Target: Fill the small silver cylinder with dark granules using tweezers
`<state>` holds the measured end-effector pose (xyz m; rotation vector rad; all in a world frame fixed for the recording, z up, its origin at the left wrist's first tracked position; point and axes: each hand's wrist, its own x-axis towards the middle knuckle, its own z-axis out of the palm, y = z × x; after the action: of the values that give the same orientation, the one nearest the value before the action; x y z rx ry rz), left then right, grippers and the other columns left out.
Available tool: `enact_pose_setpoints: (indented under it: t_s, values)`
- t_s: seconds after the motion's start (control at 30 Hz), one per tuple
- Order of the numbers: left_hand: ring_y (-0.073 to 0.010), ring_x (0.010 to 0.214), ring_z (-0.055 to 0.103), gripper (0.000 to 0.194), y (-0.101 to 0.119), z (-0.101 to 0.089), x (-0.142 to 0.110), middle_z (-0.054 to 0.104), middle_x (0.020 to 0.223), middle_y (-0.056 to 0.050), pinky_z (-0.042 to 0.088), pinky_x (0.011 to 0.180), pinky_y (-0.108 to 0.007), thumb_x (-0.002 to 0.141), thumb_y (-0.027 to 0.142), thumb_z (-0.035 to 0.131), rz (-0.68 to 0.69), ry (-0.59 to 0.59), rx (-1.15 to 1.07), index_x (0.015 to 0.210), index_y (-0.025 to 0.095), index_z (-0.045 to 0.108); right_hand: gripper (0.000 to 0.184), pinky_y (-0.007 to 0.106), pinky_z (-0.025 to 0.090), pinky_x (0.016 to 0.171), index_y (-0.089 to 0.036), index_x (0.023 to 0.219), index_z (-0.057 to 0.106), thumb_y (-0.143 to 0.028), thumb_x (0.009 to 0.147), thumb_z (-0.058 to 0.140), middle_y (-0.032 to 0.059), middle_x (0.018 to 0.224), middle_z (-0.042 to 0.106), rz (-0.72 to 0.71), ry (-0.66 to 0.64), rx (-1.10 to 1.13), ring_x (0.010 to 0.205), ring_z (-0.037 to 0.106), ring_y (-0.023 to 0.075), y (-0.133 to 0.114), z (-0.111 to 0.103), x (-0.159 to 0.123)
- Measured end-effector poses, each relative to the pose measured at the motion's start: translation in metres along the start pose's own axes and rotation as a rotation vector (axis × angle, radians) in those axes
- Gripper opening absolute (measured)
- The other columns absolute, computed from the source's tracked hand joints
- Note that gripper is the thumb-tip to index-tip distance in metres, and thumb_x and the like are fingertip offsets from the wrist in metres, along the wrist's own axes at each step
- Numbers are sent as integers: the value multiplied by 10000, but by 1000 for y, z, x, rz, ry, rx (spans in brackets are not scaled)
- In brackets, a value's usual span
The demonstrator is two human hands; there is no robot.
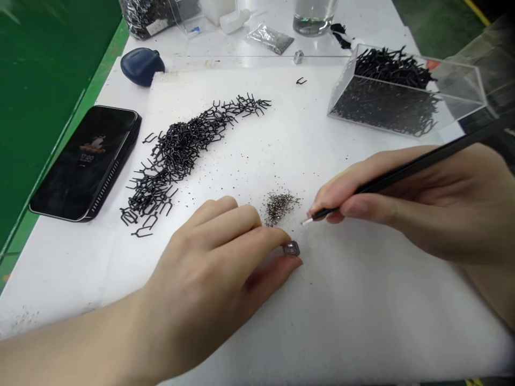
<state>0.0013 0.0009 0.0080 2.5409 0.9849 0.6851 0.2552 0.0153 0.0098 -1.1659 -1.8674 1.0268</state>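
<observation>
**Q:** What's the main item, and where is it?
**A:** A small square part (291, 249), dark and shiny, material hard to tell. It sits at the fingertips of the left hand (209, 262), just above the white sheet (362, 327).

**Q:** Grip?
**A:** Left hand is closed on it, pinching the part between thumb and fingertips. Right hand (406, 201) is closed on a black stick (414, 169), held like a pen. Its white tip (308, 220) points down near the part, not touching it.

**Q:** What's right around that?
**A:** A heap of tiny silvery beads (279, 208) lies just above the left fingertips, with stray specks across the sheet.

**Q:** Farther out?
**A:** A long pile of black wire clips (173, 155) lies left of centre. More clips fill a clear acrylic box (402, 91) at top right. A phone (84, 163) lies on the left, a navy pouch (140, 66) above it. At the top edge are a glass jar (314, 16) and a foil bag (269, 38).
</observation>
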Motion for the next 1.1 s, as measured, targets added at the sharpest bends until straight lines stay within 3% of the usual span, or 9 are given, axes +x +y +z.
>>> enact_pose_setpoints:
  t_s: [0.13,0.2,0.53,1.1]
  values:
    - [-135,676,532,94,2,0,0,594,709,15,462,681,-289,939,238,729,19,21,15,906,156,762,211,218,645,777,-295,994,777,-121,875,758,-35,954,800,-5,-206,137,880,770,150,-3,0,-4]
    - [-136,677,535,97,2,1,2,598,713,12,467,689,-290,941,225,723,16,18,14,912,143,766,214,190,637,780,-282,1000,767,-104,884,743,-33,959,797,-3,-244,153,889,768,135,-4,2,-5]
    - [-146,684,539,122,0,4,2,601,709,7,476,692,-304,950,218,705,28,12,9,904,127,772,240,228,636,834,-290,1025,774,-106,873,750,-21,1010,794,-45,-269,136,951,766,153,1,4,-2]
    - [-145,687,539,105,-1,4,2,607,718,6,476,683,-303,943,212,713,36,8,-5,907,130,766,271,229,643,809,-297,998,776,-71,849,756,-22,986,792,1,-272,153,924,763,163,-1,3,-2]
